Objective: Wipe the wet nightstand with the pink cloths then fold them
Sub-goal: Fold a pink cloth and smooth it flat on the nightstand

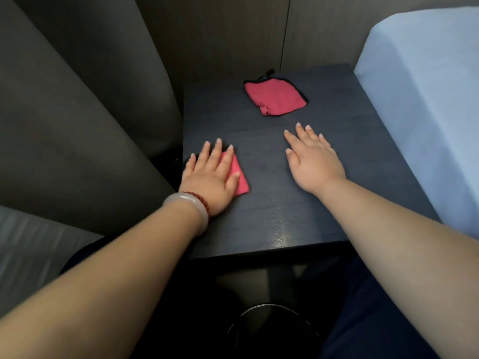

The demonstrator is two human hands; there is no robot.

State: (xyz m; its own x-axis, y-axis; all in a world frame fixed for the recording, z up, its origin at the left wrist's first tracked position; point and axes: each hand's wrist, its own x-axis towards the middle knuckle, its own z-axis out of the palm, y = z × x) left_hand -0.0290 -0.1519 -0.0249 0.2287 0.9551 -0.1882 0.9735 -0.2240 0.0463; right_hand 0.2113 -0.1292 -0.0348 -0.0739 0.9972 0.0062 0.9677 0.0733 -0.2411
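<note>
The dark nightstand (pixel 280 218) fills the middle of the view, with a wet sheen near its front edge. My left hand (pixel 210 177) lies flat, fingers spread, pressing a small folded pink cloth (pixel 239 180) at the nightstand's left edge; most of that cloth is hidden under the palm. A second pink cloth (pixel 274 98) with black trim lies folded at the back of the top, untouched. My right hand (pixel 311 159) hovers or rests flat and open on the bare surface right of centre, holding nothing, a short way in front of the second cloth.
A grey curtain (pixel 85 120) hangs close along the nightstand's left side. A bed with a pale blue sheet (pixel 425 104) borders the right side. A dark round bin with a shiny rim (pixel 269 330) stands on the floor below the front edge.
</note>
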